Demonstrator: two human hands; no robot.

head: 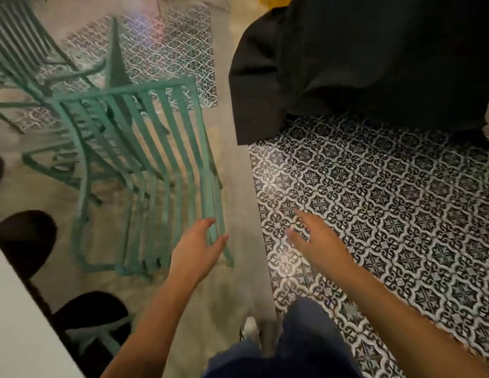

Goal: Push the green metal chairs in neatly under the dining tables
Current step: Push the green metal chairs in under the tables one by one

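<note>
A black-draped desk (360,64) fills the upper right above the patterned tile floor (388,214). The green metal chair (145,165) stands out on the bare floor at left, seemingly not tucked under anything. The left hand (195,251) reaches for its near edge, fingers (220,238) apart; the right hand (314,238) hovers spread and empty. Next, probably: grip the frame and push.

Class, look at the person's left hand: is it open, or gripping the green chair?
Open. The left hand has spread, relaxed fingers beside the green chair slats, curled round nothing.
</note>
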